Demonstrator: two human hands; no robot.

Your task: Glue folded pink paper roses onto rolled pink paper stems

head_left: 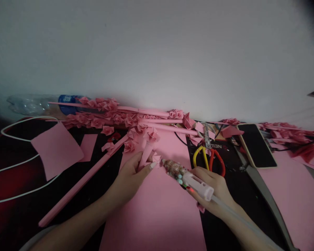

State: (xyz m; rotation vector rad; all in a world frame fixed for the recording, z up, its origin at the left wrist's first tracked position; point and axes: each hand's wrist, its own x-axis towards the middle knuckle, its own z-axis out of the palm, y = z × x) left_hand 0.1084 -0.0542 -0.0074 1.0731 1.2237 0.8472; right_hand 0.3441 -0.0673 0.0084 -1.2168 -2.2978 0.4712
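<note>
Over a long pink paper sheet (159, 209), my left hand (132, 172) pinches a small folded pink paper piece (156, 158) between thumb and fingers. A pink paper strip (146, 152) rises beside it, and how the two join is hidden. My right hand (211, 184) is wrapped round a pale pink hot glue gun (196, 183) with a decorated front. A translucent glue stick (232, 211) runs out of its back end. The gun's nozzle points left, very close to the folded piece; I cannot tell if they touch. Folded paper flowers (150, 134) lie just beyond my left hand.
Scissors (208, 157) with yellow and red handles lie behind my right hand. A phone (256, 145) lies to the right. A rolled pink paper stick (83, 183), a square paper (57, 150) and a white cable (15, 167) are left. A plastic bottle (34, 104) lies by the wall.
</note>
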